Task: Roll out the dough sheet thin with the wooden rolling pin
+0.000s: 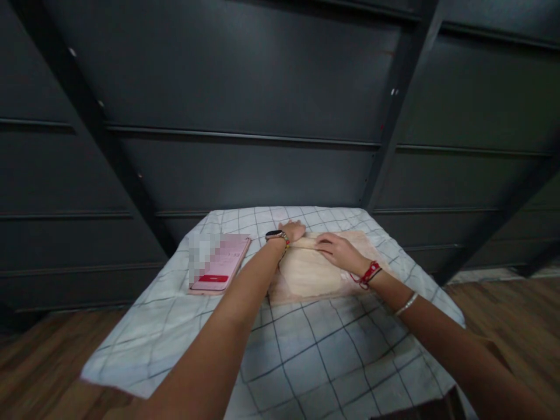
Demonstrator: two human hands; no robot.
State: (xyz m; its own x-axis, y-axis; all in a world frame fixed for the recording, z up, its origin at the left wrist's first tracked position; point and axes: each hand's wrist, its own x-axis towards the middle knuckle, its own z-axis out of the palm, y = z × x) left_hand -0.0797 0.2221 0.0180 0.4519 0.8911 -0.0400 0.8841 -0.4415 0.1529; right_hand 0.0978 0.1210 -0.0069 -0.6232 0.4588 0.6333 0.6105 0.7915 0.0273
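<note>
A pale sheet of rolled-out dough [308, 274] lies on a pinkish mat [280, 296] on the table. Across the dough's far edge lies a light wooden rolling pin [305, 242]. My left hand [292, 230] rests at the pin's left end, its fingers stretched forward and apart; the palm hides that end. Bent over the right part of the pin is my right hand [339, 251], with fingers and thumb closed about it. The pin's right end is covered by this hand.
A phone [223, 262] with a pink screen lies left of the mat. A white checked cloth [301, 356] covers the table, which stands against a dark panelled wall [254, 76]. Wooden floor [520, 315] shows on both sides. A dark edge [420, 411] juts in at the bottom right.
</note>
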